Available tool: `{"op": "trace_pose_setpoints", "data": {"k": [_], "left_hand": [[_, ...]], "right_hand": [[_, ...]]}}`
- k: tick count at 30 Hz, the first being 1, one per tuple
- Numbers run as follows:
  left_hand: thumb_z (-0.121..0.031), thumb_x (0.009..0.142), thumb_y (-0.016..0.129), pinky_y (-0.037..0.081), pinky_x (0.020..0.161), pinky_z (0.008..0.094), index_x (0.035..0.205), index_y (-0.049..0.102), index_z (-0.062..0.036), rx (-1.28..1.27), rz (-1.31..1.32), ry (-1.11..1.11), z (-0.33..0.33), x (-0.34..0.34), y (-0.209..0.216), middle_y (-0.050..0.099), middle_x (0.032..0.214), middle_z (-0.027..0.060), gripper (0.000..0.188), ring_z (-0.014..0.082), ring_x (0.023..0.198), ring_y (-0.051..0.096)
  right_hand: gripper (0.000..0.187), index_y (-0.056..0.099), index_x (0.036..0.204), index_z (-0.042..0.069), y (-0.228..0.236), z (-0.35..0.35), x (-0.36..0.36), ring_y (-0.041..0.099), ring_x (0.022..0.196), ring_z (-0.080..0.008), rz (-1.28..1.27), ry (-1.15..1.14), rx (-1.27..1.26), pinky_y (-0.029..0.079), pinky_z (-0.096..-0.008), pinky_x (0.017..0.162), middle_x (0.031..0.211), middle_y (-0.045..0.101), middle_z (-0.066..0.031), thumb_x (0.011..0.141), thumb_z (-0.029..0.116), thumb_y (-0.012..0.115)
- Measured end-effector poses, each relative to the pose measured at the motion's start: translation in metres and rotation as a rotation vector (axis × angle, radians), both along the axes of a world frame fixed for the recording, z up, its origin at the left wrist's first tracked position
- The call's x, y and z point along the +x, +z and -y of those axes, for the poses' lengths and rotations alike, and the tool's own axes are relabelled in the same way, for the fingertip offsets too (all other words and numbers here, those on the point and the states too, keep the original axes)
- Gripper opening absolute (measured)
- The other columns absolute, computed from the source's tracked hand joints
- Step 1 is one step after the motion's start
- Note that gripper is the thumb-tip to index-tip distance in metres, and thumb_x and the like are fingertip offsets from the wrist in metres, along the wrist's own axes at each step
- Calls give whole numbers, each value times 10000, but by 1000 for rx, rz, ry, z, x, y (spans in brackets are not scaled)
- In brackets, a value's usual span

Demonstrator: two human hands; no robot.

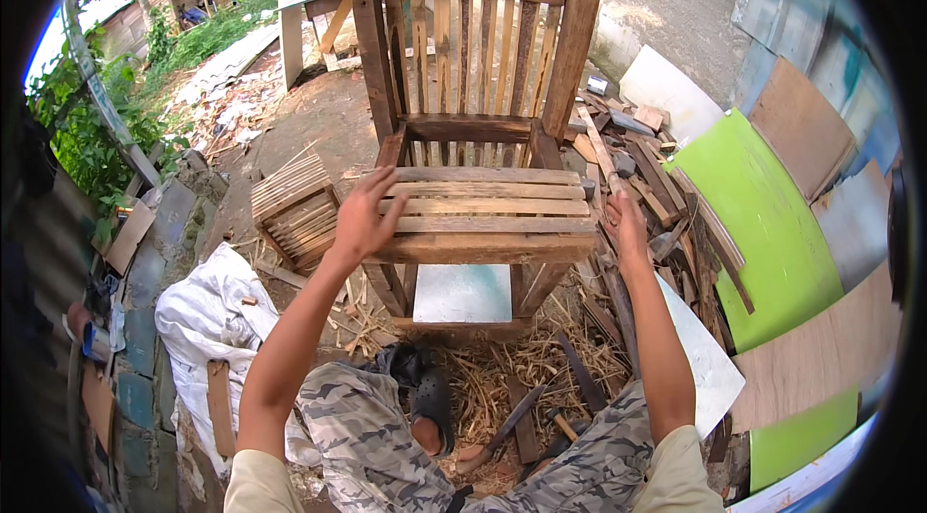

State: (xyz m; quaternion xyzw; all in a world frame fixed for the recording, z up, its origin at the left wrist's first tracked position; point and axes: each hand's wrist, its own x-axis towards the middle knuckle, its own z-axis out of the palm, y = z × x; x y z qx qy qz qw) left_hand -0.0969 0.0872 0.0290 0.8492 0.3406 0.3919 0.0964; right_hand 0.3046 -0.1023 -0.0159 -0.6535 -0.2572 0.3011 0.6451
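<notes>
A wooden chair [449, 248] stands in front of me, its slatted back [470, 59] upright on the far side. Loose-looking slats [492, 207] lie side by side across its seat. My left hand [365, 215] rests on the left ends of these slats, fingers spread. Just beyond the seat's right edge, my right hand [626, 225] is closed around the near end of a thin pale wooden slat [599, 148], which points away over a wood pile. A small dark grey block [587, 189] sits at the seat's right edge, close to that hand.
Scrap wood [666, 194] is heaped at the right beside green panels [772, 223]. A smaller slatted piece [294, 204] lies left of the chair, with a white sack [212, 305] nearer me. Shavings [492, 387] and a hammer [565, 424] lie by my feet.
</notes>
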Motion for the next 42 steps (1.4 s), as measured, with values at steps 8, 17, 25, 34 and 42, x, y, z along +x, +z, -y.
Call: {"op": "trace_pose_setpoints", "data": {"k": [8, 17, 25, 34, 42], "left_hand": [[-306, 931, 674, 485, 979, 451, 1238, 675, -42, 276, -260, -234, 63, 39, -11, 645, 1210, 147, 405, 349, 1128, 601], [-295, 998, 602, 469, 932, 432, 1153, 694, -91, 336, -379, -256, 56, 45, -6, 641, 1121, 98, 272, 300, 1094, 593], [-337, 1040, 532, 514, 591, 477, 990, 607, -81, 268, -424, -219, 140, 77, 1, 702, 802, 142, 271, 381, 702, 674], [-258, 1040, 582, 522, 597, 317, 1181, 544, 14, -1173, -305, -282, 229, 53, -131, 653, 857, 71, 308, 122, 675, 626], [-262, 1078, 477, 505, 547, 294, 1332, 436, -51, -1654, -6, -28, 292, 6, -176, 645, 901, 64, 333, 114, 631, 572]], "right_hand": [[549, 578, 1375, 35, -73, 129, -42, 617, 1198, -241, 39, 121, -715, 513, -380, 943, 1319, 636, -137, 991, 425, 615], [590, 565, 1367, -10, -127, 208, -43, 642, 1167, -383, 604, 420, -846, 506, -455, 981, 1267, 655, -251, 974, 427, 618], [535, 609, 1304, 33, -253, 293, -49, 638, 1161, -395, 652, 700, -1093, 515, -514, 965, 1247, 666, -238, 949, 434, 618], [442, 668, 1266, 40, -314, 304, -147, 650, 1159, -352, 524, 472, -1295, 534, -460, 940, 1257, 670, -206, 899, 287, 661], [267, 705, 1073, 20, -343, 303, -160, 687, 1060, -345, 734, 620, -1137, 553, -467, 864, 1116, 715, -206, 900, 202, 615]]}}
